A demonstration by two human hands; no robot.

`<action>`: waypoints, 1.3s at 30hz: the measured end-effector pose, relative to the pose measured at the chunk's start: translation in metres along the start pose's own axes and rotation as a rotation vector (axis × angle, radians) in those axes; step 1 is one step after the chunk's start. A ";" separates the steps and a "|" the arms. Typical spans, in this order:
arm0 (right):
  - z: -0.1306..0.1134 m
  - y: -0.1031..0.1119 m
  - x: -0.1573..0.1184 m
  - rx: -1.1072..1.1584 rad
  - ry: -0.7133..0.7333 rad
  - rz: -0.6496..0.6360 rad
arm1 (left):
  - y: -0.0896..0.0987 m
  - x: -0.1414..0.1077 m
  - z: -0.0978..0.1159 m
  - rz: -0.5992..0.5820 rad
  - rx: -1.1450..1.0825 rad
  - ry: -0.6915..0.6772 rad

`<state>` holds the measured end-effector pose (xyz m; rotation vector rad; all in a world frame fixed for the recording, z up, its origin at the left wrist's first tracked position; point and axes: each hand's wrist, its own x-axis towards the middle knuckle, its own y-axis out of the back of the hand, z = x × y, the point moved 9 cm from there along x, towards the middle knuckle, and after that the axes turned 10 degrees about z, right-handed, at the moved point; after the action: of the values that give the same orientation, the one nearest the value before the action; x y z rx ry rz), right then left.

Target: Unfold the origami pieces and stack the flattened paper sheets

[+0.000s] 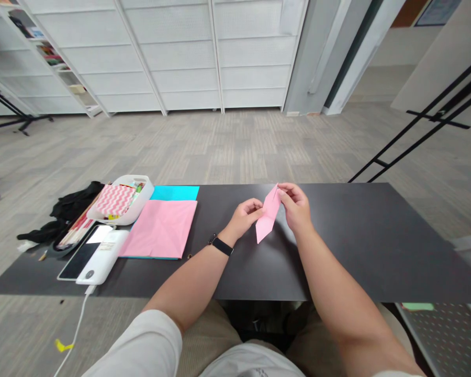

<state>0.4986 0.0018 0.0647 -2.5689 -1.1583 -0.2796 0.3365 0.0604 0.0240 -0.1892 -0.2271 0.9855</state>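
A folded piece of pink paper (267, 215), long and pointed at both ends, is held up above the dark table (349, 235). My left hand (245, 215) pinches its left edge near the middle, thumb on the near face. At the upper right, my right hand (295, 205) grips the paper by its top tip between thumb and fingers. The lower point hangs free over the tabletop. A black band is on my left wrist.
Left of my hands lie pink sheets (163, 228) over a blue sheet (175, 192). Further left are a white basket (141, 207), a white power bank (102, 257) with a cable, a phone-like device (78, 260) and black cloth (75, 203).
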 end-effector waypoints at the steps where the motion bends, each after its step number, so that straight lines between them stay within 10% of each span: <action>1: -0.001 0.000 0.000 0.006 -0.005 -0.015 | 0.000 -0.001 0.000 0.001 -0.015 0.014; 17: -0.008 0.008 0.003 0.018 0.033 0.048 | -0.009 -0.013 0.001 -0.062 -0.062 0.148; 28: -0.003 -0.017 -0.005 -0.047 -0.079 -0.179 | 0.005 -0.006 0.019 0.044 0.027 -0.058; 39: -0.006 -0.006 -0.004 -0.082 -0.035 -0.046 | 0.008 -0.002 0.014 0.031 0.045 -0.087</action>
<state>0.4912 0.0006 0.0708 -2.6298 -1.2439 -0.2995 0.3253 0.0639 0.0349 -0.1085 -0.2822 1.0296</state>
